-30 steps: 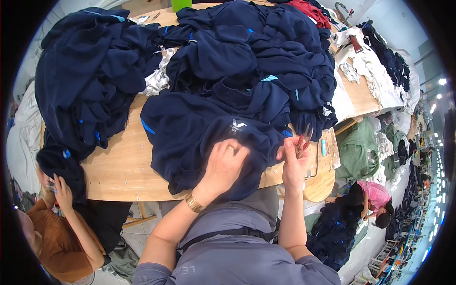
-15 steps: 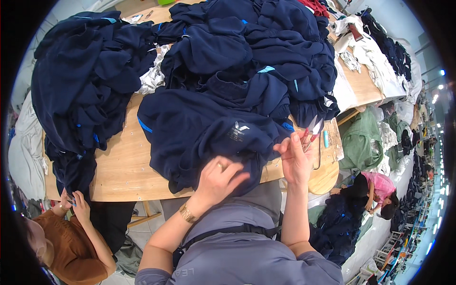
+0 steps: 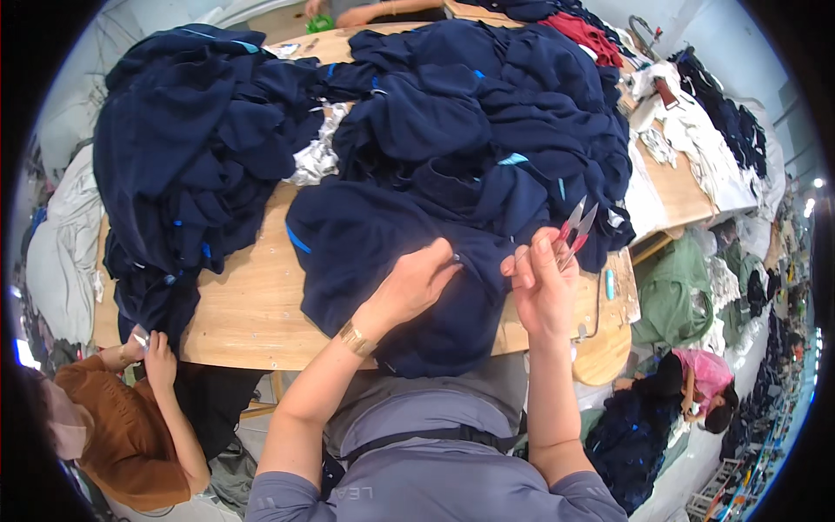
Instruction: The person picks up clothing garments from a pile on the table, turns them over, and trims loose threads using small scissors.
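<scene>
At the worktop's [image 3: 252, 304] near edge a soft, limp navy garment [image 3: 391, 252] is pinched by the left hand [image 3: 413, 283]; thread snips [image 3: 574, 228] are gripped in the right hand's [image 3: 539, 283] closed fingers; likely best grasped at a seam.

navy garment heap [image 3: 187, 148] left | white cloths [image 3: 696, 139] right | possibly red fabric [image 3: 587, 35] far

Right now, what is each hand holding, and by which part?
The right hand holds thread snips by their handle end, blades pointing up. The left hand pinches a fold of the navy garment.
</scene>
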